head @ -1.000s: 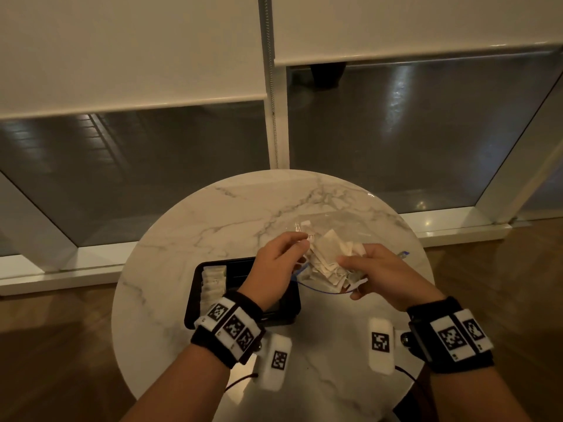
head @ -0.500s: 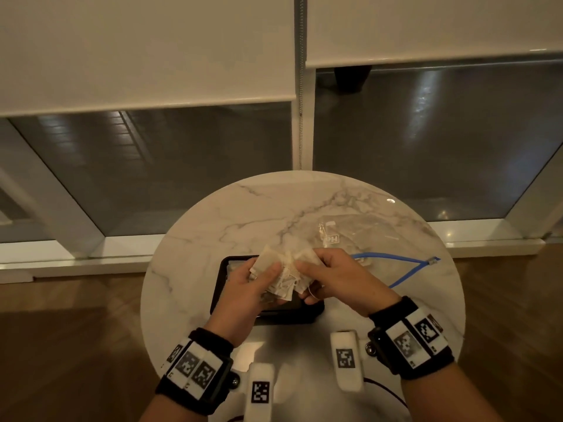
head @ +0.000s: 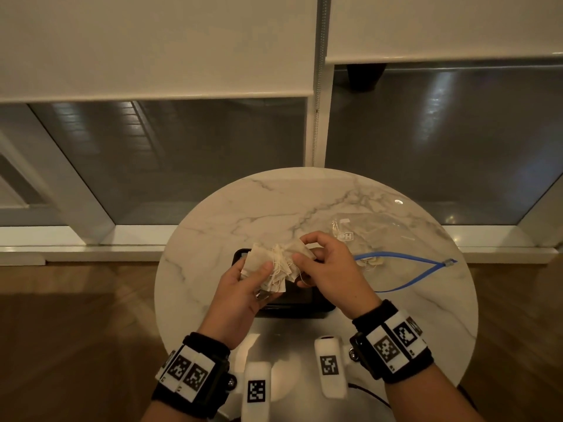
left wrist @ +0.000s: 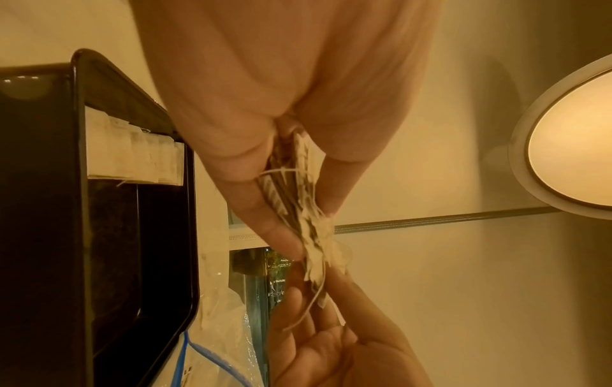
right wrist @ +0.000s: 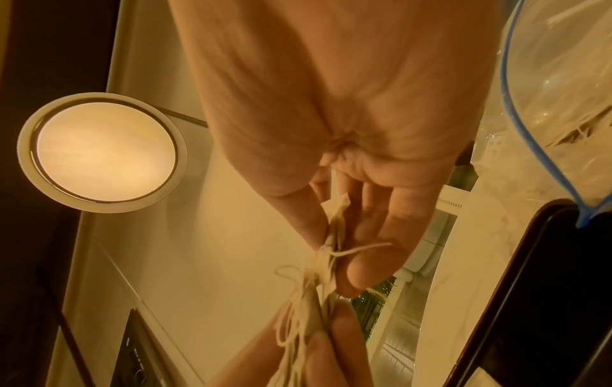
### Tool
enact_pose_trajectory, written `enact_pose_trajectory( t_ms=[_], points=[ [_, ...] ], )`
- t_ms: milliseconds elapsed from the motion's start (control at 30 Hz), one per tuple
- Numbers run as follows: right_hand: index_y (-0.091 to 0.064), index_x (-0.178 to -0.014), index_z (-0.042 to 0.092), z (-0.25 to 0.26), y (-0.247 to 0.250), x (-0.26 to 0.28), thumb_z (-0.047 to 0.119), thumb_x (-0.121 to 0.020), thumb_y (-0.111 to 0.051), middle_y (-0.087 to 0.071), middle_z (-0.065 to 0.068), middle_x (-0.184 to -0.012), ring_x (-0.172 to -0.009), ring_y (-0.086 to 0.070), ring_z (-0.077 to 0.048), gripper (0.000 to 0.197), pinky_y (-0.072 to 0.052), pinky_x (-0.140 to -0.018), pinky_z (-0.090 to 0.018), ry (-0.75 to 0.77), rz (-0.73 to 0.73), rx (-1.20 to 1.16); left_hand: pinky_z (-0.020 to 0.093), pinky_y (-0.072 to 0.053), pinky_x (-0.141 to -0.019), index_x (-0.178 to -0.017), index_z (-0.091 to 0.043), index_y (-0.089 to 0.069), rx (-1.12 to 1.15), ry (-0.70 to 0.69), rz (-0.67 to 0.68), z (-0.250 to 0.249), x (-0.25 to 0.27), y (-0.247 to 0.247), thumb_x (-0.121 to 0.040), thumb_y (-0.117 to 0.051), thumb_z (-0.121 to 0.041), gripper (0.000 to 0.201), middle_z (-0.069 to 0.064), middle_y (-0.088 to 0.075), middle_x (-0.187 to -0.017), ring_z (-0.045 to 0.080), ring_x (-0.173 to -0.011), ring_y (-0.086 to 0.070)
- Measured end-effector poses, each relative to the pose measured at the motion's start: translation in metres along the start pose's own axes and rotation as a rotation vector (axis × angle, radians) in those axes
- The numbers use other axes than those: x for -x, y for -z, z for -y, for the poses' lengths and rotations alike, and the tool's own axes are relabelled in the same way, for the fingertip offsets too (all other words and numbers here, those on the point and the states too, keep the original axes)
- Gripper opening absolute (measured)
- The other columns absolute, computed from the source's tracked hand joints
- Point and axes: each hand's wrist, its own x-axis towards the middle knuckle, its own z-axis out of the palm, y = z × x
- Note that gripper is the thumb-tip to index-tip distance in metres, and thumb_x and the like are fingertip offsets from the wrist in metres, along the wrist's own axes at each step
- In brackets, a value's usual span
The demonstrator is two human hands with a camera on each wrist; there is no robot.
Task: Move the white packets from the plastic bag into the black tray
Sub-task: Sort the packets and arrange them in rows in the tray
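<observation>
Head, then wrists: both hands on one packet bundle above the tray

Head view: my left hand (head: 243,287) grips a bunch of white packets (head: 274,266) with trailing strings, thumb on top, fingers curled under. My right hand (head: 329,269) pinches the same bunch from the other side, fingers curled round it. The bundle sits above the black tray (head: 300,301), which lies on the round marble bench (head: 304,202). The plastic bag (head: 374,236) lies flat on the bench to the right of the hands, blue zip edge open, a few packets inside.

Left wrist view: left hand (left wrist: 291,146) clamps the packets (left wrist: 311,230) edge-on between thumb and fingers; right hand (left wrist: 338,340) just below. Black tray (left wrist: 79,183) at left with a row of packets standing along one end. Bag (left wrist: 212,340) beside the tray.

Right wrist view: right hand (right wrist: 351,146) pinches the packets (right wrist: 328,248) between thumb and fingers. Bag (right wrist: 559,104) upper right; its blue edge reaches the tray (right wrist: 529,301) corner.
</observation>
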Motion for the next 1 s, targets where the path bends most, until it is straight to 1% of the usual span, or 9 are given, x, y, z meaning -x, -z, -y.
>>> enact_pose_trajectory(
  t_ms=[167,300,367,467,533,600,767,867,1000],
  points=[
    [-0.066,-0.097,0.016,0.002,-0.007,-0.001,0.017,-0.095,-0.066,-0.075,-0.012,-0.087,-0.072,-0.068,-0.021,0.002,-0.060,-0.068,-0.039,0.008,0.025,0.034,0.031,-0.058,-0.075,-0.130,-0.006,-0.061,0.023,-0.005,0.021,-0.003,0.004,0.002,-0.096,-0.061,-0.010,0.033,0.017,-0.071,-0.122,0.027,-0.107,-0.070],
    [-0.069,-0.093,0.017,0.005,-0.009,-0.004,0.018,-0.095,-0.066,-0.073,-0.008,-0.093,-0.082,-0.070,-0.024,0.003,-0.062,-0.067,-0.035,0.052,-0.017,0.056,0.034,-0.059,-0.079,-0.128,-0.005,-0.062,0.023,-0.021,-0.007,-0.008,0.006,0.008,-0.096,-0.062,-0.010,0.033,0.018,-0.070,-0.122,0.028,-0.108,-0.070],
    [-0.069,-0.090,0.016,0.006,-0.009,-0.007,0.017,-0.094,-0.067,-0.072,-0.010,-0.094,-0.081,-0.068,-0.021,0.005,-0.060,-0.065,-0.031,0.068,-0.053,0.037,0.036,-0.058,-0.083,-0.128,-0.005,-0.062,0.035,-0.032,-0.030,-0.009,0.006,0.012,-0.095,-0.062,-0.010,0.033,0.017,-0.071,-0.122,0.029,-0.109,-0.070],
    [-0.069,-0.089,0.015,0.007,-0.009,-0.014,0.017,-0.094,-0.067,-0.071,-0.011,-0.093,-0.076,-0.064,-0.014,0.005,-0.053,-0.058,-0.025,0.046,-0.110,0.001,0.036,-0.058,-0.082,-0.127,-0.004,-0.061,0.074,-0.054,-0.089,-0.011,0.006,0.021,-0.095,-0.062,-0.009,0.033,0.017,-0.071,-0.121,0.028,-0.106,-0.071],
    [-0.070,-0.091,0.018,0.005,-0.009,-0.021,0.017,-0.092,-0.068,-0.072,-0.010,-0.095,-0.076,-0.063,-0.013,0.002,-0.050,-0.057,-0.024,0.003,-0.121,-0.023,0.036,-0.058,-0.085,-0.127,-0.003,-0.062,0.102,-0.072,-0.129,-0.015,0.005,0.029,-0.095,-0.061,-0.009,0.032,0.017,-0.072,-0.120,0.028,-0.107,-0.071],
    [-0.069,-0.097,0.020,0.001,-0.010,-0.026,0.014,-0.091,-0.069,-0.072,-0.007,-0.097,-0.080,-0.064,-0.014,0.009,-0.051,-0.058,-0.024,-0.041,-0.113,-0.028,0.034,-0.059,-0.086,-0.127,-0.002,-0.062,0.135,-0.086,-0.171,-0.019,0.005,0.036,-0.095,-0.061,-0.009,0.033,0.018,-0.071,-0.120,0.029,-0.110,-0.069],
    [-0.066,-0.107,0.018,-0.012,-0.019,-0.036,0.004,-0.093,-0.064,-0.071,-0.008,-0.103,-0.089,-0.070,-0.020,0.020,-0.055,-0.062,-0.026,-0.111,-0.093,-0.087,0.029,-0.062,-0.079,-0.127,-0.008,-0.062,0.266,-0.085,-0.314,-0.024,0.002,0.060,-0.096,-0.061,-0.010,0.031,0.014,-0.073,-0.118,0.025,-0.106,-0.072],
    [-0.066,-0.102,0.016,-0.023,-0.025,-0.043,-0.001,-0.093,-0.061,-0.068,-0.011,-0.106,-0.094,-0.069,-0.025,0.019,-0.058,-0.066,-0.030,-0.174,-0.140,-0.140,0.028,-0.062,-0.071,-0.133,-0.008,-0.059,0.322,-0.080,-0.369,-0.022,0.001,0.072,-0.096,-0.062,-0.010,0.037,0.014,-0.073,-0.119,0.024,-0.105,-0.072],
    [-0.066,-0.094,0.013,-0.030,-0.035,-0.047,0.003,-0.092,-0.061,-0.068,-0.008,-0.101,-0.092,-0.067,-0.022,0.011,-0.061,-0.067,-0.033,-0.247,-0.144,-0.062,0.027,-0.062,-0.069,-0.131,-0.008,-0.060,0.359,-0.070,-0.418,-0.017,-0.001,0.077,-0.097,-0.061,-0.010,0.034,0.012,-0.075,-0.114,0.022,-0.101,-0.073]
  ],
)
